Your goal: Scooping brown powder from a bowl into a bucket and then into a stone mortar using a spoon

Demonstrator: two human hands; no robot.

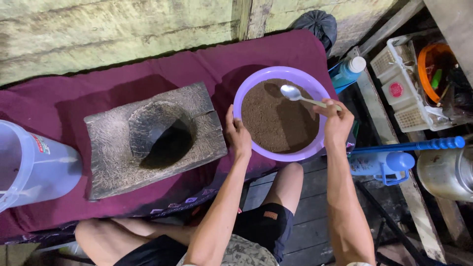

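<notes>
We have one view, worn on the head, looking steeply down from close above at the purple basin (246,93) and mortar (113,148).

Open gap between wooden mortar (153,140) and purple bowl (244,88), bottles (347,73) crowding right.

A dark, hollowed wooden mortar block (152,140) lies at centre-left on a maroon cloth (74,96). A translucent plastic jug (32,165) sits at the left edge. At upper right, a white plastic basket (401,93) holds an orange bowl (433,69); a blue bottle with a white cap (347,73) stands nearby.
</notes>
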